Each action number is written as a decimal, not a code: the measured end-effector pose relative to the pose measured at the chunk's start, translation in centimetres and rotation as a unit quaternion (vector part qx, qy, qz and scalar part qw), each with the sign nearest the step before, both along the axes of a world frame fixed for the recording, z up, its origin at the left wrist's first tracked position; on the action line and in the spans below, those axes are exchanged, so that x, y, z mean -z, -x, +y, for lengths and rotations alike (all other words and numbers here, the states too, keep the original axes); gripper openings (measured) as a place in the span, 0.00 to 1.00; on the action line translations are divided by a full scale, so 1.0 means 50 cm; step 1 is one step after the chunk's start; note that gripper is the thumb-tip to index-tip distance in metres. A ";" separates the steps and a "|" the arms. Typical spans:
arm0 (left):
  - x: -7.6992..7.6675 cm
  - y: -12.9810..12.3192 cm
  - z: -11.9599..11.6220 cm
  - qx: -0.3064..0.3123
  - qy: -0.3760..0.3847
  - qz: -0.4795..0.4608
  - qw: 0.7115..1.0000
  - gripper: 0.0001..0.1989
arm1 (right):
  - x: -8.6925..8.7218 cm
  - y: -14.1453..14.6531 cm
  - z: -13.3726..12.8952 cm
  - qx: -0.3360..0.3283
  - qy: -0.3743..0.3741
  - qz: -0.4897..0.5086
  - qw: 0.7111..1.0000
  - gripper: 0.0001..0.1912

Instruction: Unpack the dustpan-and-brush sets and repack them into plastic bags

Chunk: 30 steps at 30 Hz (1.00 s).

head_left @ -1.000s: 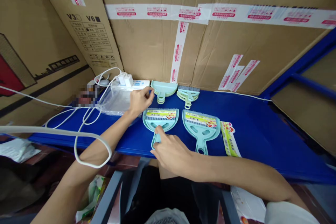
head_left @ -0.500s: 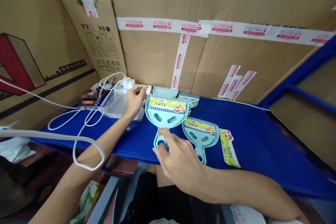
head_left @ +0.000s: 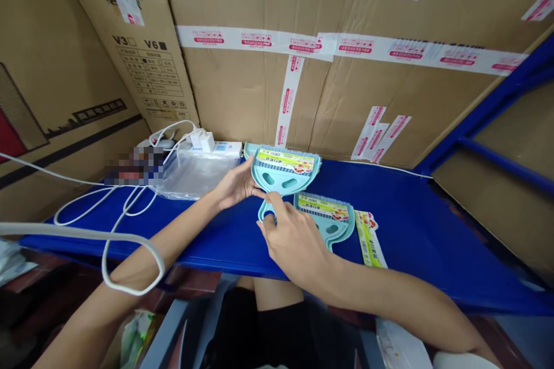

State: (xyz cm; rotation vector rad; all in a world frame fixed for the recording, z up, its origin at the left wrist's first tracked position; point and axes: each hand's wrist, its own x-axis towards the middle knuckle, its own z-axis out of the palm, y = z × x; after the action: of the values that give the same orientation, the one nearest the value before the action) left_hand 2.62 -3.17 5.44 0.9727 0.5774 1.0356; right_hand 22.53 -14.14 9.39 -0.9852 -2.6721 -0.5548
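Note:
A light teal mini dustpan (head_left: pixel 280 183) is held up over the blue table, with a bristled brush (head_left: pixel 298 170) and a yellow-green printed label lying in its pan. My right hand (head_left: pixel 298 236) is closed round its handle. At the pan's left edge, my left hand (head_left: pixel 237 185) grips the rim, some of its fingers hidden beneath. A second dustpan (head_left: pixel 331 229) with a labelled brush lies just to the right, its handle partly behind my right hand. Beside that rests a loose printed label (head_left: pixel 370 239). More teal dustpans (head_left: pixel 249 150) sit behind, mostly covered.
Clear plastic bags (head_left: pixel 190 176) lie on the blue table (head_left: pixel 415 230) at left, near a white power strip (head_left: pixel 229 149) with a plugged-in adapter (head_left: pixel 202 140). A white cable (head_left: pixel 130 236) loops over my left forearm. Taped cardboard (head_left: pixel 242 86) stands behind; a blue metal frame (head_left: pixel 476 109) rises at right.
My left hand has come down and right from above the plastic bags to the held dustpan's left edge. The held dustpan has moved slightly up and away. The camera view has shifted a little.

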 end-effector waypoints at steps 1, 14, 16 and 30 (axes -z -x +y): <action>0.003 -0.006 -0.005 -0.010 -0.005 0.001 1.000 0.18 | 0.001 0.001 0.002 -0.001 0.003 -0.002 1.000 0.11; 0.018 -0.021 -0.006 -0.090 0.020 0.037 0.995 0.15 | -0.007 0.004 0.009 0.008 0.027 0.032 0.999 0.16; 0.022 -0.019 -0.004 -0.089 0.025 0.029 0.995 0.15 | -0.043 -0.016 0.028 0.028 0.028 0.109 0.993 0.20; 0.027 -0.028 -0.034 0.053 0.065 0.097 0.992 0.31 | 0.055 -0.151 0.251 0.114 0.702 0.500 0.494 0.23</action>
State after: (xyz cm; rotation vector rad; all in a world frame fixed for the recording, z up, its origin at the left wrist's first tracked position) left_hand 4.02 -4.86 4.10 0.9837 0.7362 0.8035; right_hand 30.06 -1.57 6.66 -1.2201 -1.3195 1.9053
